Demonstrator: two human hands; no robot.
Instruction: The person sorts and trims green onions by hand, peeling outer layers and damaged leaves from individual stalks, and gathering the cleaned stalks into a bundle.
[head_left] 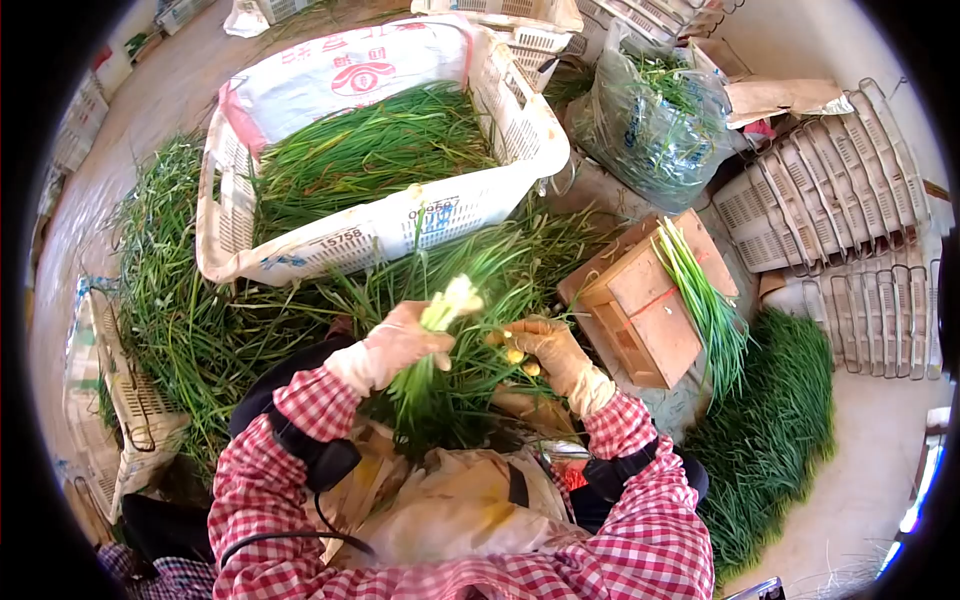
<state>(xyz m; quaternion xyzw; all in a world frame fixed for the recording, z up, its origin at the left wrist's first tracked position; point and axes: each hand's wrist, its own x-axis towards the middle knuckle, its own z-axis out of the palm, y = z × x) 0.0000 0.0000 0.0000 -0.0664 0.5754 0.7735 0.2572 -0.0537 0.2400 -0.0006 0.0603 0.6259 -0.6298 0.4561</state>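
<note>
My left hand (402,342), in a pale glove, is closed around a bunch of garlic chives (420,392). The white cut ends point up and to the right, and the green leaves hang down below the fist. To the right of the bunch is my right hand (545,350), also gloved, with yellowed fingertips. Its fingers are bent and apart, and I see nothing held in them. Loose chives (350,310) lie heaped under and around both hands. Beyond them stands a white plastic crate (385,245), lined with a printed sack and filled with chives.
On my right, a wooden box (640,310) carries a small bundle of chives (700,300). A dense row of chives (770,430) lies on the floor beside it. Behind are a clear plastic bag (655,130) of greens and stacked crates (830,190). Another crate (125,400) is at left.
</note>
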